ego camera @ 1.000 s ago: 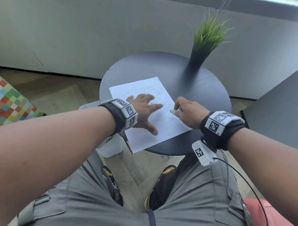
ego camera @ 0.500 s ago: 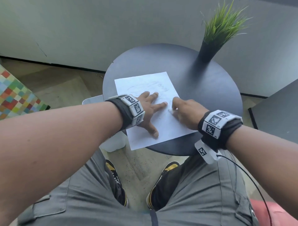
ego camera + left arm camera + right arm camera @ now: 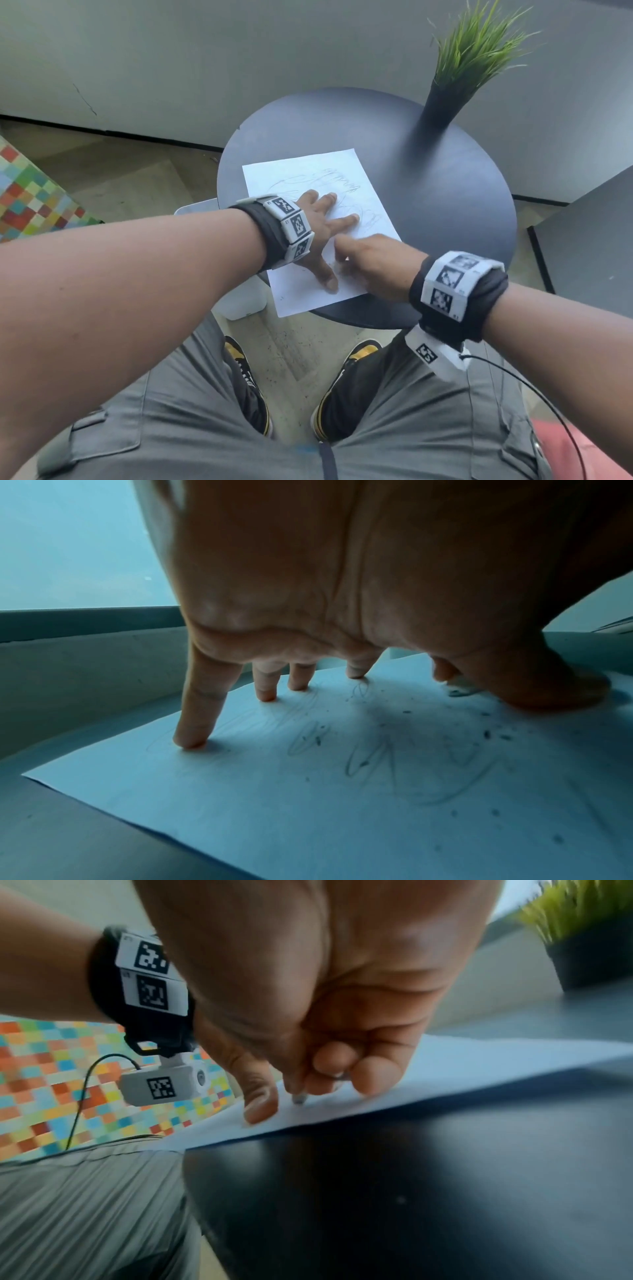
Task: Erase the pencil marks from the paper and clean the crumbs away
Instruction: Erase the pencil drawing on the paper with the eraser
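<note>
So the paper (image 3: 308, 178) is lying flat on the round table (image 3: 445, 212), near edge hanging off toward my knees. It's thin and floppy, probably slides or crumples if I rub hard, so my left hand (image 3: 320, 236) is splayed flat, fingertips pinning it. My right hand (image 3: 373, 263) is curled, pinching the little eraser (image 3: 298, 1097) down on the sheet. Crumbs (image 3: 486, 734) everywhere, scribbles (image 3: 377, 758) left. The plant (image 3: 459, 68) is well clear.
</note>
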Available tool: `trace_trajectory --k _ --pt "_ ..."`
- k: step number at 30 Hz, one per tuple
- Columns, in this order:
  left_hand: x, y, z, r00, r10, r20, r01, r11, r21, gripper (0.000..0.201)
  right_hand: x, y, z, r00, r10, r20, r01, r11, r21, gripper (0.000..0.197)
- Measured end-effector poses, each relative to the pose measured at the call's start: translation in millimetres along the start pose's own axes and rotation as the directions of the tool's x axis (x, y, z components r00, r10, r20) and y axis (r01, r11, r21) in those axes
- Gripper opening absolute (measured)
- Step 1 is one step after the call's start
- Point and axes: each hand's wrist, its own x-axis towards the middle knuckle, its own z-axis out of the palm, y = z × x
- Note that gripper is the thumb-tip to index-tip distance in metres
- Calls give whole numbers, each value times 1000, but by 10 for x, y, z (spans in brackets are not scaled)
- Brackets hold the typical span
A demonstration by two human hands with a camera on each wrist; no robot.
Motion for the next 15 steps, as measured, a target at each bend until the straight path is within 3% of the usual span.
trace_trajectory --k 2,4,5,7,9,11,13,15 --pt "14 1 -2 1000 5 -9 -5 1000 5 125 61 234 -100 985 142 -97 -139 990 34 20" --pt "19 0 -11 1000 1 -8 -1 1000 16 125 73 354 -129 934 309 -178 -299 951 76 18" --pt "24 2 -16 1000 0 -7 0 1000 20 126 56 300 -106 943 281 -178 -279 960 36 19" --pt "24 14 -30 1000 -5 -3 5 1000 31 127 25 102 3 992 98 -84 -100 995 -23 27" --pt "17 25 -41 1000 -7 5 7 999 43 126 -37 65 34 999 -33 -10 33 999 -8 24" --pt "19 32 -52 1000 0 3 0 999 42 124 14 296 -74 989 106 -103 -104 994 24 19" --pt "18 37 -61 1000 0 9 -1 999 45 124 23 459 -83 947 248 -203 -241 969 63 18" --pt "26 45 -74 1000 1 11 -1 999 50 125 -2 374 -25 973 142 -183 -146 989 -12 18"
